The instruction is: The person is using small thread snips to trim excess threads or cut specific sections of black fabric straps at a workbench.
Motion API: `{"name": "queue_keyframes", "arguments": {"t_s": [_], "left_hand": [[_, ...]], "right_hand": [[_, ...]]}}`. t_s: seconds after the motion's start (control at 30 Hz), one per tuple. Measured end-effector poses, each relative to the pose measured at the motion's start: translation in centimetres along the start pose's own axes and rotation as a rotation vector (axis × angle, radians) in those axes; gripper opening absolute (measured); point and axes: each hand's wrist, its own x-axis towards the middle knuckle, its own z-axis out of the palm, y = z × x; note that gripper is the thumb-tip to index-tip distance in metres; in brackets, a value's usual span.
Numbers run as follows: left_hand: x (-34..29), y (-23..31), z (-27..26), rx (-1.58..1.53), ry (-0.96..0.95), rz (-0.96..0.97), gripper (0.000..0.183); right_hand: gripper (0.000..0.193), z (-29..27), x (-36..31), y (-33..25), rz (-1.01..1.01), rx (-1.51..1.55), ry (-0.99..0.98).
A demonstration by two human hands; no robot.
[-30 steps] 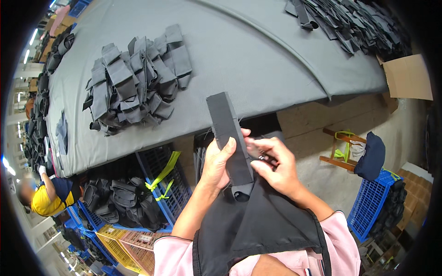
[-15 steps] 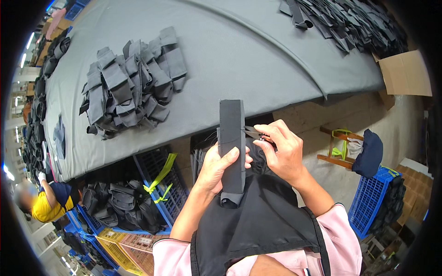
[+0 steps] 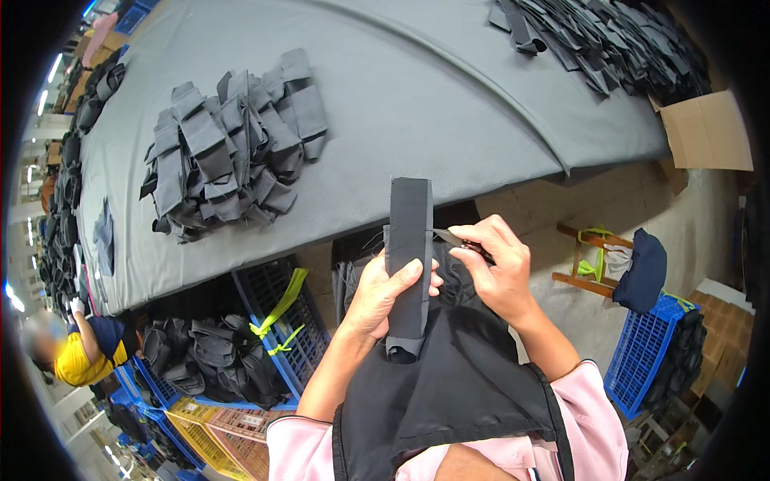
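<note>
My left hand [image 3: 378, 295] grips a long black fabric strip [image 3: 410, 220] with grey edges, thumb laid across its front. The strip stands lengthwise before me, its lower end folded over above my black apron [image 3: 457, 385]. To its right, my right hand [image 3: 504, 268] is closed around small thread snips [image 3: 450, 236]. Their blades point left and reach the strip's right edge; whether they touch a thread is too small to tell. Loose threads stick out on the strip's left side. My left fingers are partly hidden behind the strip.
A grey-covered table [image 3: 385, 104] spreads ahead, bearing a pile of grey fabric strips [image 3: 216, 152] and a larger heap [image 3: 609, 44] at far right. Blue crates [image 3: 277, 321] with black goods stand below left. A wooden stool [image 3: 589, 256] is at right. Another person [image 3: 88, 345] works far left.
The strip and both hands have shifted slightly right. The snips' blades, visibly apart before, now look closer together.
</note>
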Motion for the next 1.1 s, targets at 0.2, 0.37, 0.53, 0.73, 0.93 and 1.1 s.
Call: {"name": "queue_keyframes", "arguments": {"t_s": [0.2,0.37,0.53,0.73,0.93,1.1], "left_hand": [[0.0,0.0,0.3,0.060,0.000,0.010,0.032],[-0.2,-0.2,0.3,0.060,-0.045,0.004,0.034],[-0.3,0.1,0.3,0.084,-0.062,0.016,0.037],[-0.3,-0.3,0.5,0.101,-0.081,0.017,0.037],[-0.1,-0.4,0.8,0.147,-0.084,0.020,0.053],[-0.1,0.6,1.7,0.014,-0.289,0.054,0.079]], "right_hand": [[0.031,0.1,1.2,-1.2,-0.045,-0.058,-0.043],[0.025,1.0,1.4,-0.9,-0.120,-0.086,-0.068],[0.022,1.4,1.3,-0.8,-0.151,-0.088,-0.044],[0.021,1.5,1.1,-0.6,-0.169,-0.090,-0.034],[0.029,0.6,1.2,-0.7,0.049,0.160,0.084],[0.017,0.0,4.3,0.7,0.683,0.965,-0.223]]}}
